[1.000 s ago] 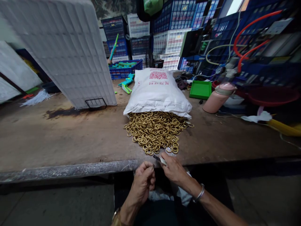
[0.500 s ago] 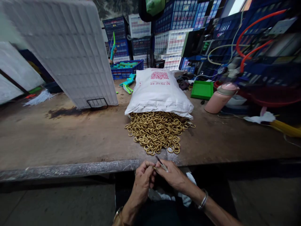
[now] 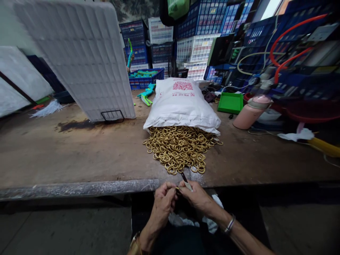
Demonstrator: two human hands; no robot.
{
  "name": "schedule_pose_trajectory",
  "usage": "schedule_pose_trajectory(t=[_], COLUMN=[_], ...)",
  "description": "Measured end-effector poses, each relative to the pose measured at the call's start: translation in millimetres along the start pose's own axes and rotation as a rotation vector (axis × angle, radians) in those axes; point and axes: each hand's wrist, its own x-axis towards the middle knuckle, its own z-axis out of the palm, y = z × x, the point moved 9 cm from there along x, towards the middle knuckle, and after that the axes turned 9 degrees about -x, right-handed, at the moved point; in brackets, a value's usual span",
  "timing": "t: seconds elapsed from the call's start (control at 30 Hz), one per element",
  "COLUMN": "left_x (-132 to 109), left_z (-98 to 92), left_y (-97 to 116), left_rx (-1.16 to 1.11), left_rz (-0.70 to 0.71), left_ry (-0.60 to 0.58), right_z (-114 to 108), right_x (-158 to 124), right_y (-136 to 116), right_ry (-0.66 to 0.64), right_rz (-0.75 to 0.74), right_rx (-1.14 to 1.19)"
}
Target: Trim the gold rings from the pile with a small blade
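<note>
My left hand (image 3: 162, 200) is closed, its thumb and fingers pinching a small gold ring (image 3: 177, 190) just off the table's front edge. My right hand (image 3: 198, 198) is closed around a small knife (image 3: 186, 182) with a dark blade and pale handle, the blade pointing away from me. The fingertips of both hands meet at the ring, which they partly hide. Just beyond them lies a heap of gold rings (image 3: 180, 148), spilling from the mouth of a white woven sack (image 3: 183, 102) with red print.
On the wooden table (image 3: 92, 156) a white ribbed panel (image 3: 79, 63) leans at left. A green tray (image 3: 230, 102) and a pink bottle (image 3: 251, 113) stand at right. Behind the sack are a blue crate (image 3: 146, 79) of turquoise pieces and stacked crates (image 3: 198, 47). White cloth (image 3: 183, 220) lies below my hands.
The knife has tilted to point more forward and shows more of its handle. My hands remain together at the ring. The whole view has shifted slightly.
</note>
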Motion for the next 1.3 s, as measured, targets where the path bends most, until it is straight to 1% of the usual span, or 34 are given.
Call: schedule_pose_trajectory(t=[0.17,0.33,0.47,0.53,0.63,0.77,0.97,1.07,1.2,1.23,1.3], left_x=[-1.2,-1.0,-0.2,0.2,0.2,-0.9,-1.0,-0.3,-2.1,-3.4,-7.2], left_z=[-0.3,-3.1,-6.1,-6.2,-2.4,0.9,-4.0,-6.4,-6.3,-3.8,4.7], left_y=[2.6,-4.6,-8.7,-7.8,-6.8,-6.0,-9.1,-6.9,7.3,12.4,23.7], left_rx=[0.0,-0.026,-0.111,-0.17,-0.234,-0.254,-0.208,-0.166,-0.024,0.026,0.123], left_rz=[0.01,-0.018,-0.041,-0.041,-0.058,-0.063,-0.048,-0.004,0.127,0.168,0.267], left_ry=[-0.012,-0.037,-0.012,-0.004,-0.026,-0.042,-0.015,-0.003,0.028,0.021,-0.029], right_z=[0.6,-0.6,-4.8,-4.4,-4.6,-6.5,-8.1,-7.7,-11.3,-12.4,-13.2], right_x=[-0.7,-1.7,-4.1,-5.3,-6.0,-4.9,-2.8,-0.7,0.8,0.9,1.1], right_y=[0.1,-8.6,-19.7,-23.7,-25.6,-21.5,-16.3,-12.1,-8.5,-7.9,-6.1], right_ry=[0.011,0.034,0.111,0.125,0.138,0.15,0.17,0.14,0.131,0.137,0.145], right_rz=[-0.017,-0.047,-0.118,-0.155,-0.186,-0.163,-0.129,-0.073,-0.009,-0.004,-0.007], right_rx=[-0.051,-0.133,-0.194,-0.216,-0.23,-0.224,-0.169,-0.08,-0.001,0.012,0.046])
